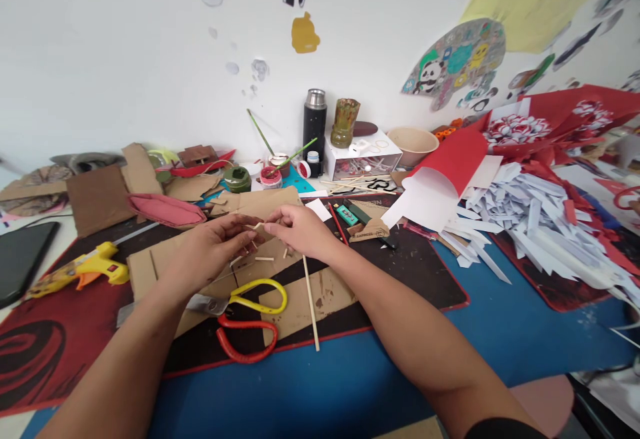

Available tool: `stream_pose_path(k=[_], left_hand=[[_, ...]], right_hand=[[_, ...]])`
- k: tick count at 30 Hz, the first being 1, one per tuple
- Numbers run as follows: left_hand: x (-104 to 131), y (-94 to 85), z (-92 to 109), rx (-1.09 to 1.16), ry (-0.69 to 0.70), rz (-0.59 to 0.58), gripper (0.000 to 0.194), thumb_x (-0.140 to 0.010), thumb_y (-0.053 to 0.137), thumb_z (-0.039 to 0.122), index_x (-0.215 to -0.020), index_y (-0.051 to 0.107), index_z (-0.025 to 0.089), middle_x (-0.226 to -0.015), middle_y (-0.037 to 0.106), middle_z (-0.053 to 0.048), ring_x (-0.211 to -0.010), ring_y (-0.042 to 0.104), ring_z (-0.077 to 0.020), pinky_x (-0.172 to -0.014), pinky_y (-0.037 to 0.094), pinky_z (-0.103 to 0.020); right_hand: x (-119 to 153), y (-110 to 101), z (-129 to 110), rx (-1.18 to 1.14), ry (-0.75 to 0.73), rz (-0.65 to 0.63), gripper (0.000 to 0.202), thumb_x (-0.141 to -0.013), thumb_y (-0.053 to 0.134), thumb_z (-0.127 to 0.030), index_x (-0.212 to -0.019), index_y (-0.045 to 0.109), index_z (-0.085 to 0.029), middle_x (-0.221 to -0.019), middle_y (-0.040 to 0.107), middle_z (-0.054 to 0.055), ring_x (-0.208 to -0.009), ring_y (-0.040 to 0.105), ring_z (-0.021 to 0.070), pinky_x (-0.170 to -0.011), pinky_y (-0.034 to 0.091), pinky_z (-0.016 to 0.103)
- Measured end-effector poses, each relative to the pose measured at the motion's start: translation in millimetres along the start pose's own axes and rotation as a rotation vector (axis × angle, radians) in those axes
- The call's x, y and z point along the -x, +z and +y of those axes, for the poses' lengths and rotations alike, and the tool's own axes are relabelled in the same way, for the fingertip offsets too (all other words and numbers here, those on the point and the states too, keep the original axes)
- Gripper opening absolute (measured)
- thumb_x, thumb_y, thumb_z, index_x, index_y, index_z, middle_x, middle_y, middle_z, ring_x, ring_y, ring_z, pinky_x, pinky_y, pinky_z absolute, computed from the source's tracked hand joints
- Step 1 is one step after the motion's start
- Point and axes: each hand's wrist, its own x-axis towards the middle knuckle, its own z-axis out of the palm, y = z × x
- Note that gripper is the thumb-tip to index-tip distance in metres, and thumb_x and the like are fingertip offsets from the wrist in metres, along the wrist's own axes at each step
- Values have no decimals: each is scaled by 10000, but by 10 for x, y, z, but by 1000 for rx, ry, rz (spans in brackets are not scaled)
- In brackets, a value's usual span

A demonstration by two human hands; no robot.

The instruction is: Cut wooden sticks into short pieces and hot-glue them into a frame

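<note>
My left hand (213,249) and my right hand (303,229) meet over the cardboard, fingertips closed on a small pale piece of wooden stick (259,226). Part of that piece is hidden by the fingers. Below them, short cut bits of stick (265,258) lie on the dark mat. A longer wooden stick (311,302) runs toward the front edge, under my right wrist. Scissors with one yellow and one red handle (257,302) lie in front of my left hand, the blades partly behind my left forearm. Flat cardboard pieces (310,300) are underneath.
To the left are a yellow glue gun (100,266) and a black phone (26,262). Paint jars (271,178), a black flask (314,122) and a white box (363,156) stand by the wall. White paper strips (530,206) are heaped at right beside red paper (453,162).
</note>
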Motion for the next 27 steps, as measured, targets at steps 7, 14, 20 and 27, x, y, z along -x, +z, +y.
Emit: stream_pose_path(k=[7,14,20,27], left_hand=[[-1,-13,0,-16,13,-7,634,-749,827,712,-1133,797,207,-998,855,-127,-838,791,-287,-679,626,-364],[12,-24,14,-148,43,31,566,-776,776,671,-1117,807,221,-1031,863,-108,-875,798,-310,-725,629,-391],[23,-14,28,-258,94,41,496,-823,696,623,-1101,813,230,-907,844,-65,-743,755,-262,-695,590,-365],[36,-8,103,-323,140,43,468,-823,660,611,-1046,814,229,-922,833,-69,-769,735,-261,-731,572,-363]], right_hand=[[7,-2,-4,-16,1,-6,166,-998,721,-355,-1030,718,-193,-698,656,-52,-521,588,101,-515,414,215],[-5,1,29,3,8,-30,167,-1005,712,-361,-1036,724,-198,-699,662,-50,-510,595,103,-521,425,218],[-11,8,54,10,3,-53,145,-1014,702,-339,-1027,720,-195,-669,640,-57,-503,589,103,-511,405,212],[-14,15,63,15,10,-45,132,-1007,705,-309,-1023,713,-179,-604,579,-81,-470,523,94,-499,338,215]])
